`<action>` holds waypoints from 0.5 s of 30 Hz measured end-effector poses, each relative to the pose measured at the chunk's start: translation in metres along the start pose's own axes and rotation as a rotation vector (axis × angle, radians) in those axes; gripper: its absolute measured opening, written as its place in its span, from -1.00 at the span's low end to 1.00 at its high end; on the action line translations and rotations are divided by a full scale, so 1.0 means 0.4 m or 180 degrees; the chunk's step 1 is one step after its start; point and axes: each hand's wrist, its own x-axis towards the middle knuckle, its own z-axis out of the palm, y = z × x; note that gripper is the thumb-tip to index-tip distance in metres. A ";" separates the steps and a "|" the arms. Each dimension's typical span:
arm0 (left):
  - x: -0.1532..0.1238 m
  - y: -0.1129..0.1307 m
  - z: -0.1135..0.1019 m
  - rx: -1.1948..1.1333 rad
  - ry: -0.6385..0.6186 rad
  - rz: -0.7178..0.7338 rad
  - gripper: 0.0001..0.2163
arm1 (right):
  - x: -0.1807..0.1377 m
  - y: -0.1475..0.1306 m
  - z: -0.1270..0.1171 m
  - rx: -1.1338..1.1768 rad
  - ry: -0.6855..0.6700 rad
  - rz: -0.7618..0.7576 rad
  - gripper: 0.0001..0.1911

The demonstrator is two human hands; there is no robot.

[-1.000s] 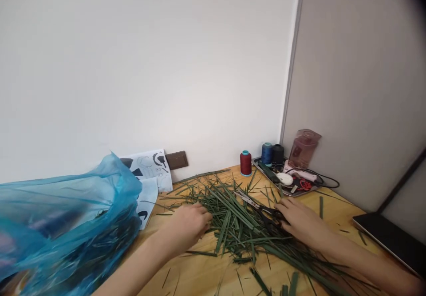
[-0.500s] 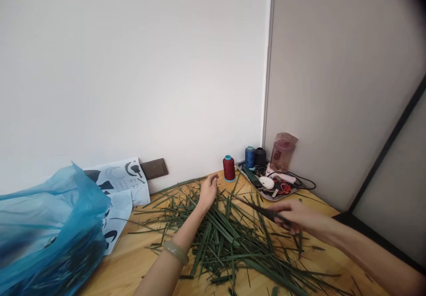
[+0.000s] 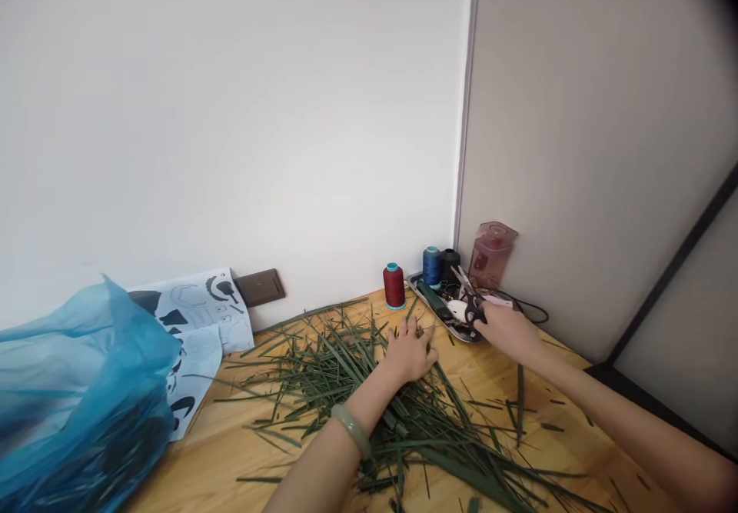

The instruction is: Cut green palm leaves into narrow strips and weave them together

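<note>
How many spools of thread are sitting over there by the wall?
3. The red spool stands on the table by the wall. The blue spool and the black spool stand side by side at the back of the tray. Clutter there may hide more.

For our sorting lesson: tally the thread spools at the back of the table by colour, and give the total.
Red spool, standing alone on the table: 1
Blue spool, at the back of the tray: 1
Black spool, beside the blue one: 1
Total: 3
</note>
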 end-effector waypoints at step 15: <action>-0.304 -0.072 -0.101 0.0426 -0.0757 0.0711 -0.44 | 0.052 -0.245 0.146 -0.1115 0.0025 -0.1462 -0.73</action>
